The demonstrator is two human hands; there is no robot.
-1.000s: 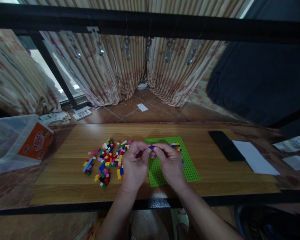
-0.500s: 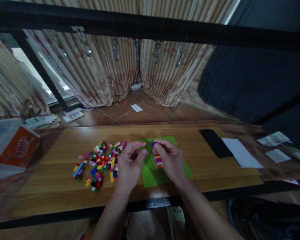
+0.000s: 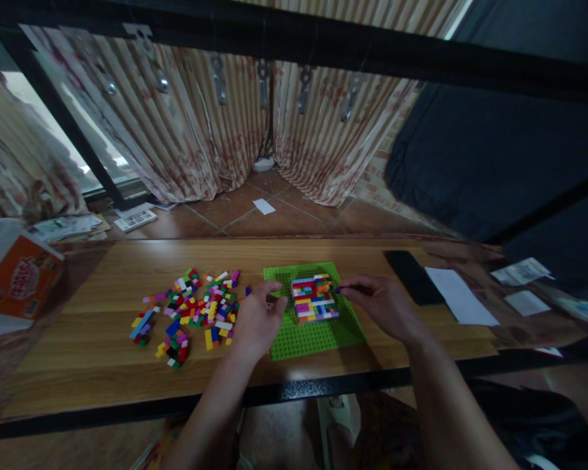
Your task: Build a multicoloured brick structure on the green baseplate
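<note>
A green studded baseplate lies on the wooden table, and a multicoloured block of toy bricks sits on it. My right hand is just right of this structure, with thumb and fingertips pinched on a small dark purple brick. My left hand is over the plate's left edge, thumb and fingers apart, with nothing seen between them. Loose bricks of many colours are spread left of my left hand. One dark blue brick lies close behind that hand.
A black phone and a white sheet of paper lie at the table's right. A clear plastic box with an orange label stands beyond the left end. A dark metal bar with hanging clips crosses above.
My right hand has moved right, off the brick structure, uncovering it, with the small purple brick still pinched. My left hand stays near the plate's left side. The whole view has shifted slightly.
</note>
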